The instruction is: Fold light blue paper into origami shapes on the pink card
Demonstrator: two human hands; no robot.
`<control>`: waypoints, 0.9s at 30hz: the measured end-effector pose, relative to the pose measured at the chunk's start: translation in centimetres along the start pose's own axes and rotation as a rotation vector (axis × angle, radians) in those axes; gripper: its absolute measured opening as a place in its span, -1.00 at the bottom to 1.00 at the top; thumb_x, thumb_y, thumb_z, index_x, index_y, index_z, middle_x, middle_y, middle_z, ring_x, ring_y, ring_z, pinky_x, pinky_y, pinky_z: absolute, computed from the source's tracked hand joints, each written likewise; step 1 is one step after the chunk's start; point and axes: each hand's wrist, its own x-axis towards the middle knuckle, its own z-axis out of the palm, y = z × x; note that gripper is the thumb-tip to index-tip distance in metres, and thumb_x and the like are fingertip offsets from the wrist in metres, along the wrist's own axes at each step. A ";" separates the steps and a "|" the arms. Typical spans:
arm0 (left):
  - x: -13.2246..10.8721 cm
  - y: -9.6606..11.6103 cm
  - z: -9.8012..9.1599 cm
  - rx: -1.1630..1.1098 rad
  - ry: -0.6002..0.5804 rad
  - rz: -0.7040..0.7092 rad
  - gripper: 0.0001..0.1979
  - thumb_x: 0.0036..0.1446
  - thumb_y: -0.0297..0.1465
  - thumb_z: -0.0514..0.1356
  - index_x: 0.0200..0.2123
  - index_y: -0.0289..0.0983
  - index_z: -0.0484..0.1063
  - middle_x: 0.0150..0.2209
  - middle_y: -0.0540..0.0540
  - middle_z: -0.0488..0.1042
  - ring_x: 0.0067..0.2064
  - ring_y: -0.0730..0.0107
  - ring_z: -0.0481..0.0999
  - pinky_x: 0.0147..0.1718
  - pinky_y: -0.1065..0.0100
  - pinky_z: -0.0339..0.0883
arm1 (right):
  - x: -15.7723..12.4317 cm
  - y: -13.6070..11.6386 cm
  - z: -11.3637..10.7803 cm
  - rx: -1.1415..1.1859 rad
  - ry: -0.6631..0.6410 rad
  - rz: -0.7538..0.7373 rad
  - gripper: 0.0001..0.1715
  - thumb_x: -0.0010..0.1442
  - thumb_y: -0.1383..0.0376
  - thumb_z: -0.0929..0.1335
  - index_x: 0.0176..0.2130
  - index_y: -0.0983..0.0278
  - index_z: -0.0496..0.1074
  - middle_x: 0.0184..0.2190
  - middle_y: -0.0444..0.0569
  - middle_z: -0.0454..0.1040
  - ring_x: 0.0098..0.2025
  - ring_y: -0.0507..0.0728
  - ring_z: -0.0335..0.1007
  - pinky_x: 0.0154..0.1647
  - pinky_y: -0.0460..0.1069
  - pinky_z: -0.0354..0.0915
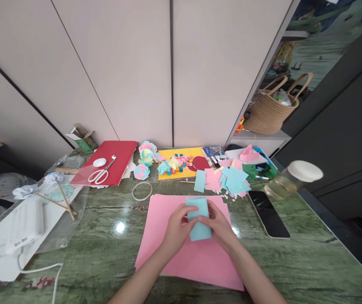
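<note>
A light blue piece of paper, folded into an upright rectangle, is held above large pink sheets. My left hand grips its left side, thumb on the front face and fingers partly behind. On the right side, my right hand pinches the same paper with the thumb in front; its other fingers are mostly hidden behind. Beyond the pink sheets lie loose blue squares and pink squares. Folded paper flowers sit behind and to the left.
White scissors rest on a red folder. A silver ring lies left of the pink sheets. On the right are a phone and a lidded jar. A white power strip and its cable are at left.
</note>
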 end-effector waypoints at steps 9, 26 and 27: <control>-0.5 -1.6 -0.5 0.075 -0.050 -0.066 -0.70 0.01 -0.55 0.13 -0.18 -0.17 0.45 -0.23 -0.06 0.42 -0.25 0.40 0.40 -0.37 0.45 0.27 | 0.3 2.0 -0.5 -0.057 0.074 0.046 -0.72 0.01 0.18 0.39 -0.25 0.25 0.42 -0.28 -0.03 0.47 -0.21 0.15 0.34 -0.22 0.00 0.26; -1.1 -1.3 -0.1 0.011 -0.028 -0.107 -0.62 0.00 -0.53 0.16 -0.07 -0.12 0.41 -0.11 -0.09 0.38 -0.16 0.34 0.42 -0.32 0.41 0.38 | -0.3 1.3 -0.7 -0.062 0.083 0.097 -0.73 -0.01 0.16 0.40 -0.31 0.27 0.45 -0.34 -0.04 0.48 -0.30 0.13 0.34 -0.27 0.01 0.25; -1.1 -1.3 -0.1 0.003 -0.025 -0.103 -0.61 0.00 -0.53 0.16 -0.07 -0.11 0.40 -0.11 -0.09 0.37 -0.15 0.33 0.41 -0.30 0.40 0.38 | -0.3 1.3 -0.7 -0.056 0.080 0.097 -0.73 -0.02 0.16 0.40 -0.31 0.27 0.45 -0.34 -0.04 0.48 -0.31 0.13 0.34 -0.27 0.01 0.25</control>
